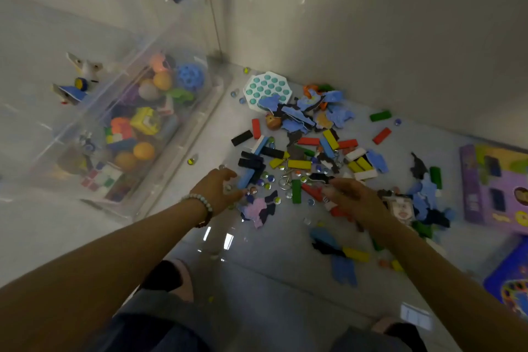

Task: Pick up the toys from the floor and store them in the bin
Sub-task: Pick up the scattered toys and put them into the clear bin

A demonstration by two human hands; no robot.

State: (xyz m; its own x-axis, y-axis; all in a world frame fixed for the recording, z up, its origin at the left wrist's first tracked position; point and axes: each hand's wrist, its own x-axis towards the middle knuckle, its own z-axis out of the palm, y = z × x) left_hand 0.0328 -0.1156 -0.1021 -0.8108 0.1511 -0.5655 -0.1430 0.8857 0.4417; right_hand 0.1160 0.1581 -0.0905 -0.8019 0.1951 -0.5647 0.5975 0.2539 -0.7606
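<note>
A clear plastic bin (160, 157) stands on the floor at the left, holding balls, cubes and other toys. To its right a pile of toys covers the floor: coloured wooden blocks (299, 164), blue puzzle pieces (303, 114), glass marbles (267, 186) and a white-and-teal pop toy (267, 88). My left hand (218, 190), with a bead bracelet on its wrist, is curled at the pile's near-left edge around a marble, beside a blue block (245, 178). My right hand (354, 200) lies palm-down over a red block (313, 191) and small pieces; what its fingers hold is hidden.
A purple game box (491, 186) and a blue one (511, 280) lie at the right. Small toy planes (71, 91) sit beyond the bin's left wall. A white wall runs behind the pile. My knees and feet are at the bottom edge.
</note>
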